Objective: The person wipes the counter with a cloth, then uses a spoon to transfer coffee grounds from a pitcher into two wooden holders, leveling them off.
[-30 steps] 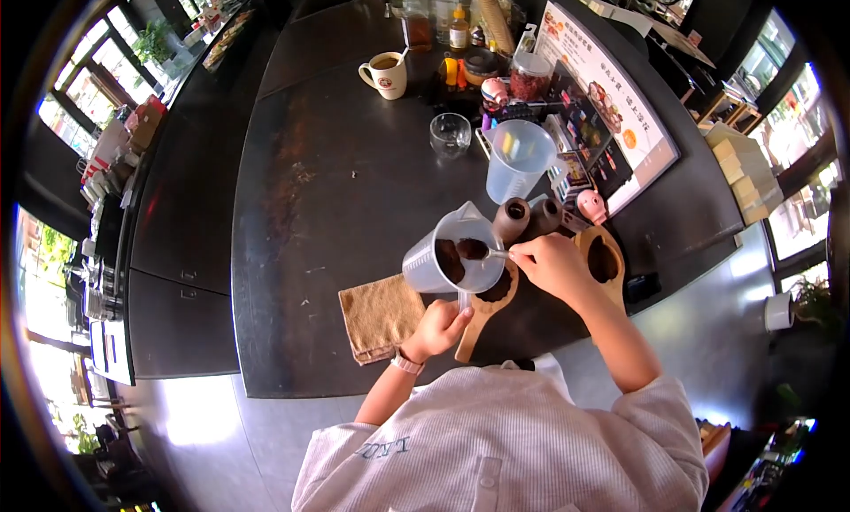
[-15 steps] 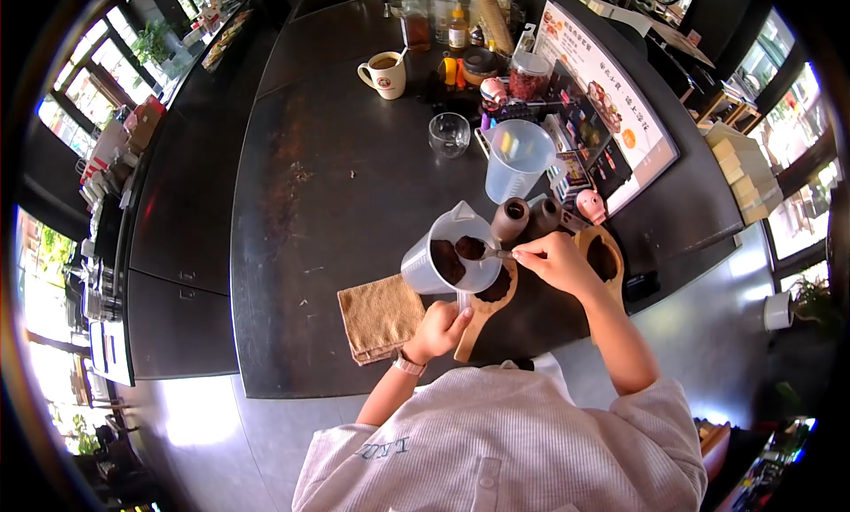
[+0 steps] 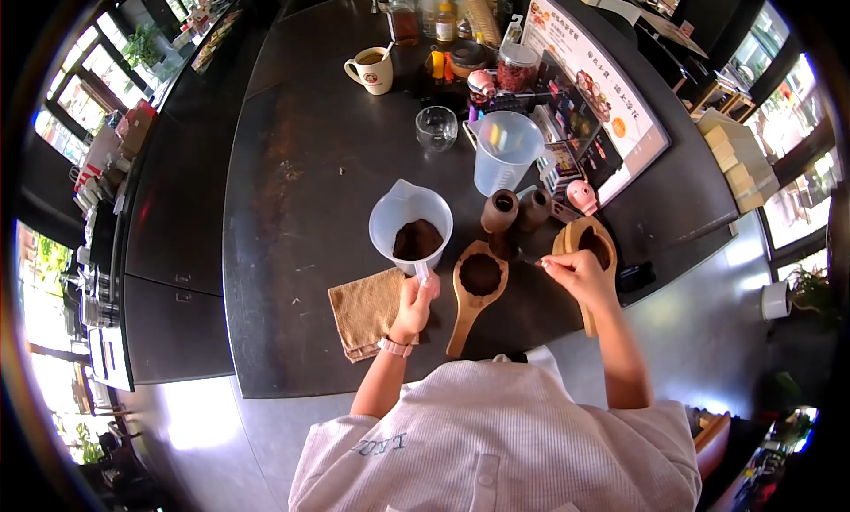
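My left hand (image 3: 413, 310) is closed round the handle of a clear plastic measuring jug (image 3: 382, 218), which has dark brown crumbly stuff (image 3: 418, 239) in its bottom. In my right hand (image 3: 580, 280) is a small spoon (image 3: 505, 246), heaped with the same dark stuff; its handle is mostly hard to make out. The spoon is by the upper right rim of a wooden paddle-shaped mould (image 3: 466, 310), whose scalloped hollow holds dark stuff. A second wooden mould (image 3: 588, 315), with dark stuff in its hollow, lies partly behind my right hand.
A folded brown cloth (image 3: 359, 315) lies beside the jug. Beyond the moulds stand two brown bottle-shaped vessels (image 3: 499, 213), another plastic jug (image 3: 506, 158), a glass cup (image 3: 436, 130) and a mug (image 3: 373, 73). A menu board (image 3: 611, 96) leans at the right.
The jug has moved left, away from above the mould, and is more upright. The loaded spoon has come out of the jug and moved right with my right hand.
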A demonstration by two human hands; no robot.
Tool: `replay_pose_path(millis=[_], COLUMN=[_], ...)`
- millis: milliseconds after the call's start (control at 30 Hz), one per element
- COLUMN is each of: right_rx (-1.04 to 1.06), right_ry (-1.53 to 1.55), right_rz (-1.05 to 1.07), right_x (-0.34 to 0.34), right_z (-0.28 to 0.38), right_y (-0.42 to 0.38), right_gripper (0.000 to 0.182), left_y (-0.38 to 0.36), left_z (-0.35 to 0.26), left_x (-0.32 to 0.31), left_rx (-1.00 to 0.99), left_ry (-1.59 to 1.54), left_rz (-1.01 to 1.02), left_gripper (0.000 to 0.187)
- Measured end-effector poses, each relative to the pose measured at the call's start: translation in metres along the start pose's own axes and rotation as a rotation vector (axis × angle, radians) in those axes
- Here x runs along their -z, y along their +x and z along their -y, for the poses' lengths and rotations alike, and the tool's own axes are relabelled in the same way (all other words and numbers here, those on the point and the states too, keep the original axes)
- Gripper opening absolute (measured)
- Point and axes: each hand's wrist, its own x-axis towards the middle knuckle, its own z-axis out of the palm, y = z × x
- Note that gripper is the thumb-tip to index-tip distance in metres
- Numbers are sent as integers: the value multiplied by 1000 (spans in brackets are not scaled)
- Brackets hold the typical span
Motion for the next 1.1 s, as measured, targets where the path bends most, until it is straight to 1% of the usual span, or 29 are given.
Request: replay_pose_path(millis=[67, 100, 133, 167, 200, 233, 267, 333, 367, 467, 500, 600, 633, 767, 867, 967, 1100], right_rx=[35, 48, 61, 15, 46, 55, 62, 135, 171, 284, 312, 398, 421, 493, 508, 525, 486], right_ry=[-82, -101, -121, -157, -223, -226, -230, -287, -316, -433, -462, -553, -582, -730, -751, -730, -707], right_rz=[-51, -83, -114, -83, -133, -152, -171, -238, -271, -301, -315, -356, -369, -362, -376, -392, -392], right_x=[-15, -25, -33, -39, -46, -51, -56, -63, -65, -70, -73, -78, -80, -83, -82, -80, -73], right_z=[-20, -29, -35, -38, -36, -40, -45, -42, -42, -48, -50, -57, -59, -61, -60, -57, -50], right_y=[-3, -5, -6, -8, -10, -11, -10, -13, -14, -13, -14, -13, -13, -18, -20, -19, -23], right_gripper=[22, 22, 23, 23, 22, 21, 20, 17, 16, 13, 13, 14, 15, 17, 18, 19, 18], left_y=[0, -3, -5, -8, -11, -21, -28, -43, -53, -73, -76, -79, -80, -77, -79, -82, -83], left_z=[3, 4, 3, 3, 2, 7, 10, 18, 20, 21, 23, 27, 23, 28, 34, 37, 32], left_x=[-1, -2, -7, -15, -19, -17, -15, -14, -12, -22, -21, -27, -27, -22, -20, -19, -20], left_rx=[28, 14, -38, -90, -144, -28, -12, -95, -116, -27, -44, -22, 79, 22, 7, -61, -140], left_ry=[25, 61, 128, 195, 264, 232, 369, 389, 451, 286, 410, 331, 280, 319, 340, 431, 551], left_rz=[12, 6, -86, -179, -273, -343, -452, -607, -601, -638, -605, -559, -559, -575, -608, -634, -592], left_gripper=[32, 21, 18, 15, 15, 19, 18, 19, 21, 23, 23, 24, 25, 28, 28, 29, 31])
